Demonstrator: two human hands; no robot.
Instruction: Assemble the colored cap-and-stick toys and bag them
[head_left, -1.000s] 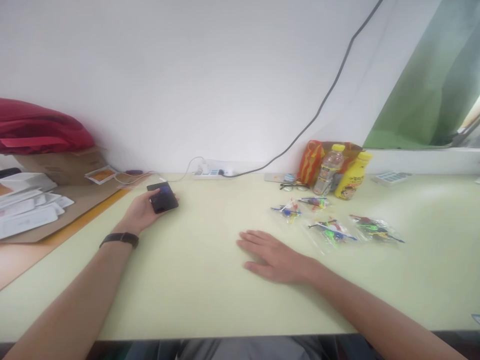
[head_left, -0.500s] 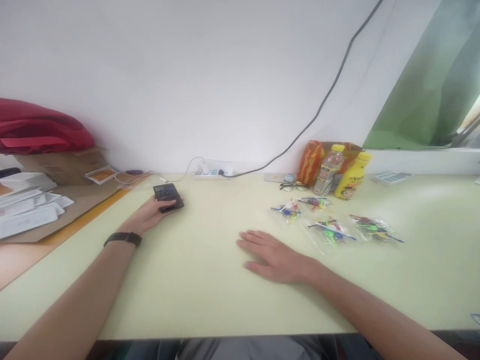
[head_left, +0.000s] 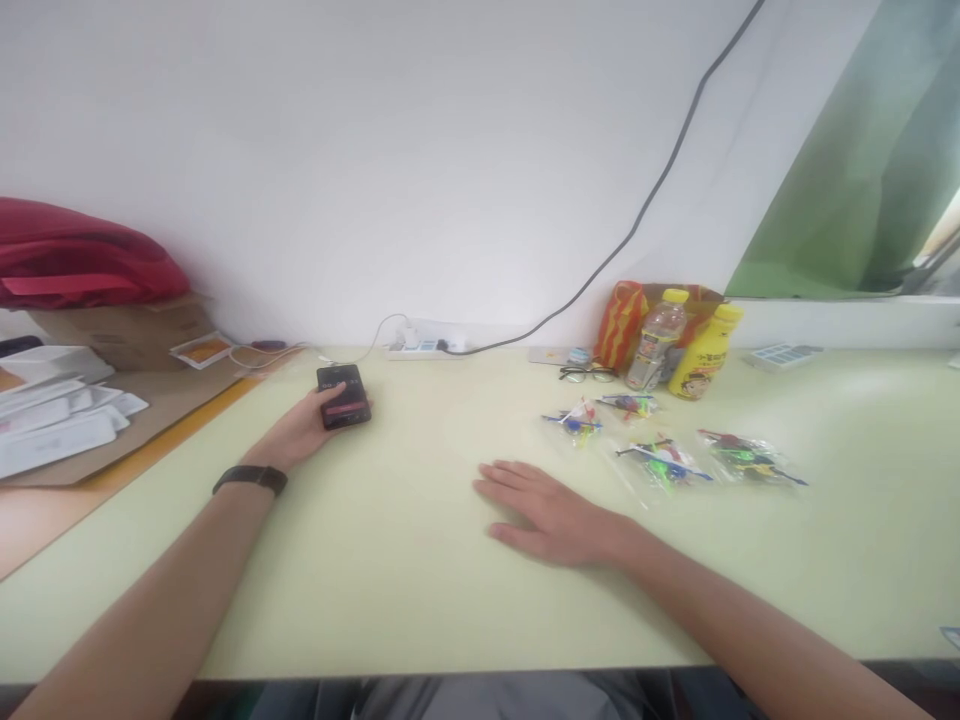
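My left hand (head_left: 301, 428), with a black band on the wrist, is closed around a black smartphone (head_left: 344, 400) at the table's left side. Its thumb lies over the lit screen, which shows white digits and a reddish strip; the fingers under the phone are mostly hidden. Flat on the pale table (head_left: 420, 590) rests my right hand (head_left: 544, 510), open and holding nothing. To the right of it lie several clear plastic bags of small coloured plastic parts, the nearest being one bag (head_left: 664, 465) with green, white and blue pieces.
Behind the bags stand a clear bottle (head_left: 657, 345), a yellow bottle (head_left: 705, 355) and a red-and-yellow bag (head_left: 621, 325), with eyeglasses (head_left: 587, 374) beside them. A power strip (head_left: 416, 348) sits against the wall. At left are white boxes (head_left: 60, 425) and a cardboard box (head_left: 127, 335).
My left hand and the smartphone have shifted slightly right. The thumb has moved up the screen, and the display has changed to digits with a reddish strip. My right hand has stayed still.
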